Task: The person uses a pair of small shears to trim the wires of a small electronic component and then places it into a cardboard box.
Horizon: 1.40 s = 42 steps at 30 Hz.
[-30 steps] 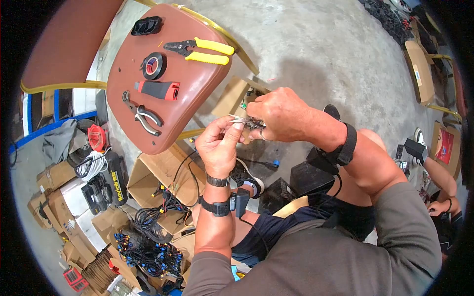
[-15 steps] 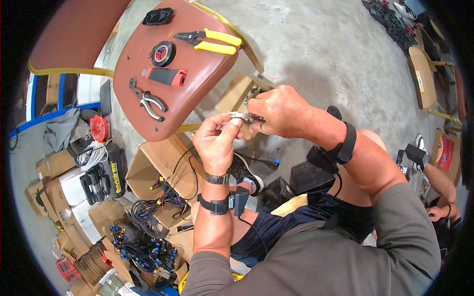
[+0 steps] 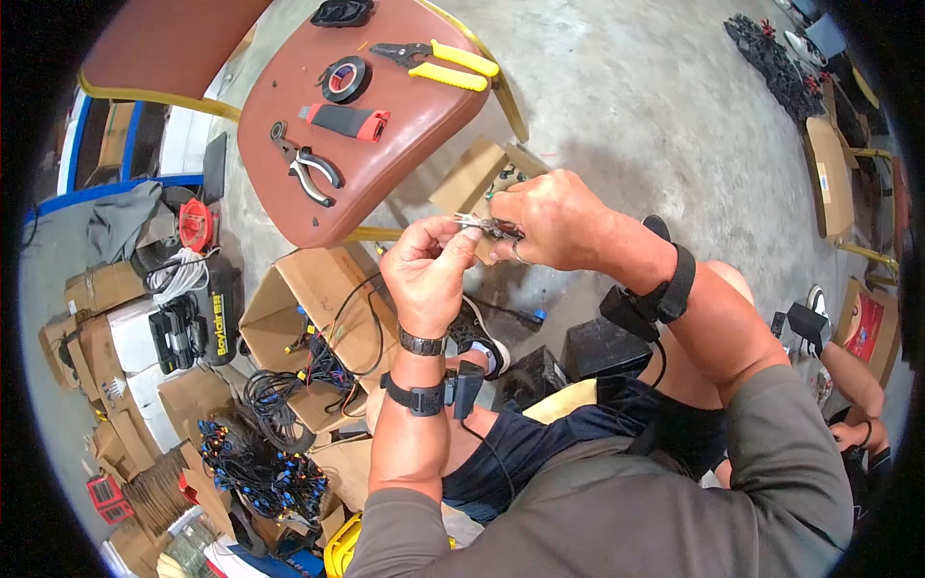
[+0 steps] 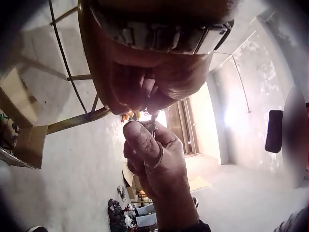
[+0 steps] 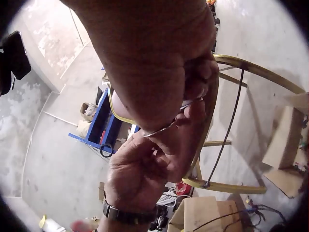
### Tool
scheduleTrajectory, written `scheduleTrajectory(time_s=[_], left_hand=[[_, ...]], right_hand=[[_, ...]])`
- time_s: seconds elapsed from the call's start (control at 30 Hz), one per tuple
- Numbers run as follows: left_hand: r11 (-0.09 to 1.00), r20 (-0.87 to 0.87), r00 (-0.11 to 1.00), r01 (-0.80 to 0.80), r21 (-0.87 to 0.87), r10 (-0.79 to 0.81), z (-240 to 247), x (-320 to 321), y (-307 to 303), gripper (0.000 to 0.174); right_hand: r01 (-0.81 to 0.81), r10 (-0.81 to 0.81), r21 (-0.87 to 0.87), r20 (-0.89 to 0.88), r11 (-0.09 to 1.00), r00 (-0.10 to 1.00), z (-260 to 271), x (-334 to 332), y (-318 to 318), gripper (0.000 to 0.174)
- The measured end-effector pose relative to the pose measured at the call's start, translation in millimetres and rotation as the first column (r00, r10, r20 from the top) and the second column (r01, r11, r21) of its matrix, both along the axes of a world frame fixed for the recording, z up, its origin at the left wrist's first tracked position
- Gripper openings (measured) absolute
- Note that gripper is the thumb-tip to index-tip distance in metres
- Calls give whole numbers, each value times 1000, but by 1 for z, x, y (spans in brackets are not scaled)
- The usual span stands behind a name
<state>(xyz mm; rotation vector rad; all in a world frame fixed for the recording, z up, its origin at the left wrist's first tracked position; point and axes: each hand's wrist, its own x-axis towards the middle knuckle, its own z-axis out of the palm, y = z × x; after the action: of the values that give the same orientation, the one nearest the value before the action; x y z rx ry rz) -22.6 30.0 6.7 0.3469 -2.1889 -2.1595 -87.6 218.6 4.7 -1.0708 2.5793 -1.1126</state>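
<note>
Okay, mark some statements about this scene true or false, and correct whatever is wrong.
1. The yellow-handled tool lies on the brown chair seat. True.
2. The roll of black tape is on the floor. False: it lies on the seat, between the yellow-handled tool and the red-and-black tool.
3. The left hand and right hand are far apart. False: their fingertips come close together at a small metallic item.
4. The metal-link band is on the left wrist. True.
5. The black-and-white-handled pliers are in the right hand. False: they rest on the seat.
</note>
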Motion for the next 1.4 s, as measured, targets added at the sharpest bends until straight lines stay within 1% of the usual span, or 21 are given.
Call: scheduleTrajectory(time_s=[0.1, 0.23, 0.3, 0.4, 0.5, 0.63, 0.7, 1.0, 1.1, 1.2, 1.33, 1.4], left_hand=[[997, 31, 999, 12, 75, -14, 0, 1, -3, 17], [971, -26, 997, 75, 229, -71, -3, -2, -5, 26], [942, -29, 992, 124, 311, -121, 1, -4, -6, 31], [930, -20, 970, 238, 279, -242, 1, -5, -13, 35], [902, -25, 946, 317, 293, -325, 0, -6, -19, 35], [874, 28, 921, 360, 326, -390, 0, -7, -23, 32], [859, 34, 910, 378, 346, -414, -1, -8, -23, 31], [856, 85, 903, 364, 368, -421, 0, -5, -19, 26], [843, 56, 905, 369, 390, -422, -3, -5, -19, 24], [831, 57, 914, 338, 442, -402, 1, -7, -15, 21], [838, 73, 903, 361, 408, -424, -2, -6, -17, 20], [840, 74, 899, 372, 394, -433, -3, -6, -17, 20]], right_hand=[[-5, 5, 11, 3, 1000, 1000, -1, 0, -1, 28], [-15, 15, 11, 2, 1000, 1000, -4, -1, 1, 27], [-32, 32, -30, 13, 999, 999, -3, -2, 3, 26], [-74, 77, -58, 58, 996, 995, -2, -5, 6, 25], [-126, 138, -88, 144, 988, 980, 2, -6, 10, 26], [-186, 201, -81, 245, 979, 948, 9, -7, 13, 28], [-211, 220, -63, 264, 975, 939, 12, -8, 15, 27], [-258, 258, -39, 297, 965, 919, 20, -8, 18, 27], [-268, 265, -28, 294, 963, 918, 22, -10, 19, 27], [-257, 250, -12, 286, 966, 925, 22, -9, 17, 28], [-224, 226, -40, 271, 974, 936, 17, -4, 17, 30], [-231, 231, -32, 272, 972, 934, 17, -3, 16, 34]])
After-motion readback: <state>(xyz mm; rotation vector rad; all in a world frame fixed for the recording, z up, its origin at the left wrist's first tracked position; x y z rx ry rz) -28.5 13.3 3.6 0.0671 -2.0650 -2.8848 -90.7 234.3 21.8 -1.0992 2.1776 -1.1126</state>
